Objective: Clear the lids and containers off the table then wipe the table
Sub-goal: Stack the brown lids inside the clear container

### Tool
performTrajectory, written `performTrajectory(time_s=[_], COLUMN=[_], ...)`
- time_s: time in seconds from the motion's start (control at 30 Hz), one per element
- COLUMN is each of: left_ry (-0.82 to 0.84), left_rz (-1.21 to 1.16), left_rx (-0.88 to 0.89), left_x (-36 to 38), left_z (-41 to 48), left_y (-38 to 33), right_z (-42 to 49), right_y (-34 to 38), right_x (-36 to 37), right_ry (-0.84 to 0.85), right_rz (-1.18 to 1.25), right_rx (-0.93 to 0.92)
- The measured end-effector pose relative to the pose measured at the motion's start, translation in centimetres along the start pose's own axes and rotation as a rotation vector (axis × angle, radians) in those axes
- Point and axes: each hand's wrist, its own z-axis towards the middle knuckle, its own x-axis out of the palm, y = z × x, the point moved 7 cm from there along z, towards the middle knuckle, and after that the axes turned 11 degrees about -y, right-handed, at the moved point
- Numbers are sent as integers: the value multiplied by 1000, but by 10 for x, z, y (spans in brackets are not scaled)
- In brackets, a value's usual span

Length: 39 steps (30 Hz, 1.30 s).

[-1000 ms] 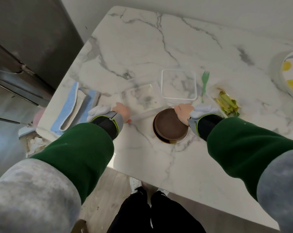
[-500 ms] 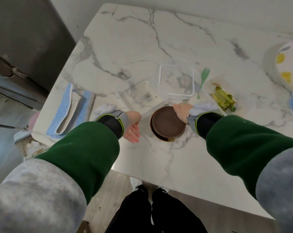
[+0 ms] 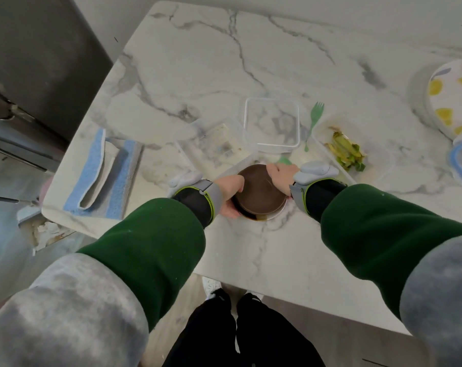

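White marble-pattern table (image 3: 198,64), grey veins, rounded corner at left. Pale plain wall (image 3: 330,11) behind it. Dark steel appliance (image 3: 34,62) at left, close to the table edge. Wood-look floor (image 3: 317,327) below the near edge. Soft, even light, faint shadows.

— What sits where on the table (image 3: 290,255)?
— The round bowl (image 3: 260,193) is nearest, between both hands. Beyond it lies a square lid (image 3: 272,124); a fork (image 3: 312,125) is just right of that; a folded cloth (image 3: 102,170) lies far left.
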Motion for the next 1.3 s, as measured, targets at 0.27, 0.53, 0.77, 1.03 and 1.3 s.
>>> performTrajectory(time_s=[0.27,0.53,0.77,1.03,1.3], left_ry=[14,31,-132,-228,-202], left_rz=[52,-47,-65,-97,-8], left_rx=[91,182,288,320,301], left_x=[13,-2,-56,-106,-115], left_z=[-16,-50,-56,-27,8], left_y=[-9,-51,-75,-89,-105], right_z=[-10,-17,-31,-19,2], right_y=[0,33,81,124,130], right_x=[-17,-70,-84,-69,-51], right_ry=[-11,-134,-75,-31,-42], right_rz=[6,65,212,253,316], right_rx=[4,-28,-63,-66,47])
